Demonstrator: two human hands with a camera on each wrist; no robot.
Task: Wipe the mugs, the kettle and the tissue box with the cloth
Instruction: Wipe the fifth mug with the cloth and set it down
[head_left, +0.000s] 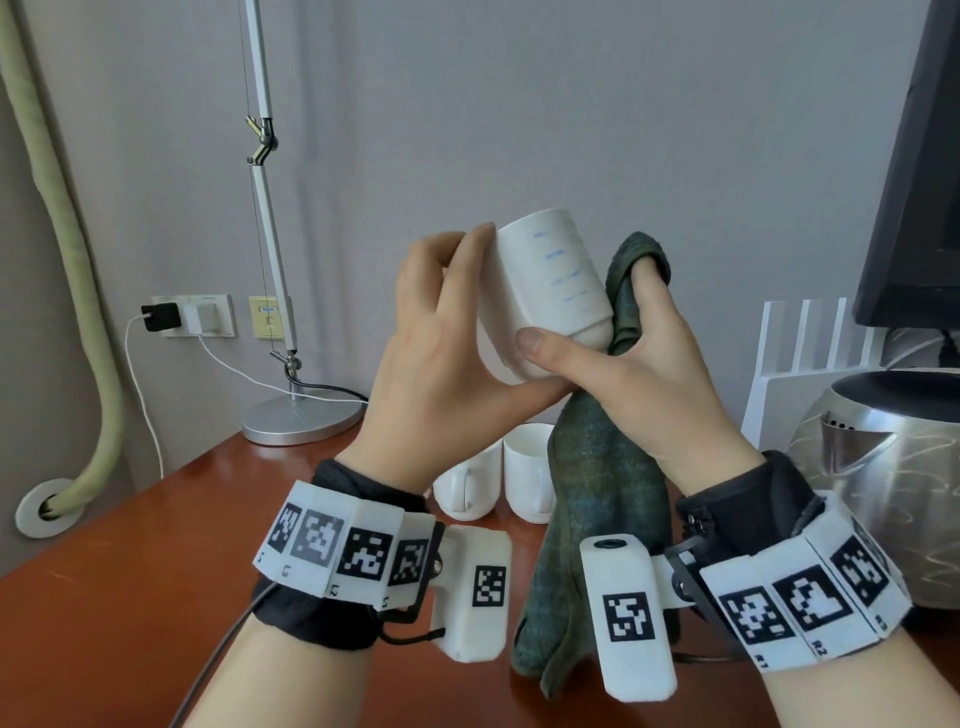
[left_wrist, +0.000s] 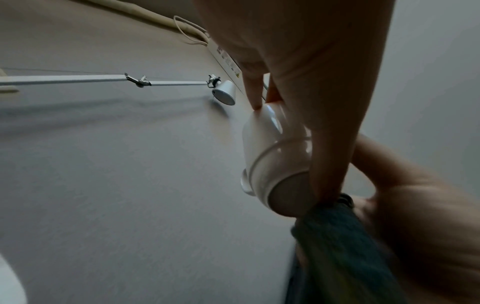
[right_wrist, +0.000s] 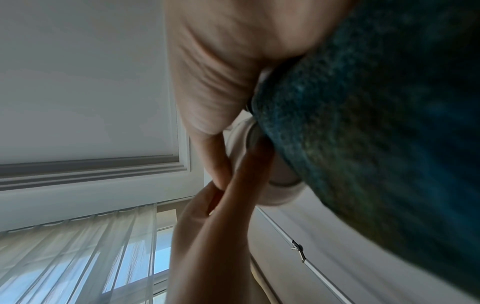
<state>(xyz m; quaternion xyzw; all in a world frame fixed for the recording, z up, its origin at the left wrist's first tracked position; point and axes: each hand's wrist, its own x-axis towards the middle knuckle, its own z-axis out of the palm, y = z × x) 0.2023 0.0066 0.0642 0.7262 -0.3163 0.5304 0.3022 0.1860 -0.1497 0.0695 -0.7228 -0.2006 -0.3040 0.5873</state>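
My left hand (head_left: 457, 312) grips a white mug (head_left: 545, 291) with faint blue marks, tilted in the air above the table. In the left wrist view its fingers (left_wrist: 255, 96) sit at the top of the mug (left_wrist: 270, 160) and the thumb runs down to the base. My right hand (head_left: 623, 322) holds a dark green cloth (head_left: 597, 493) against the mug's right side, with its thumb on the mug wall. The cloth (right_wrist: 376, 123) covers the right fingers and hangs down to the table. Two more white mugs (head_left: 467, 483) (head_left: 527, 473) stand below. The steel kettle (head_left: 883, 467) stands at the right.
A desk lamp with a round base (head_left: 301, 421) stands at the back left of the red-brown table (head_left: 130, 571). A white slatted stand (head_left: 810, 338) and a dark monitor (head_left: 914, 182) are behind the kettle. A wall socket with chargers (head_left: 192, 314) is at the left.
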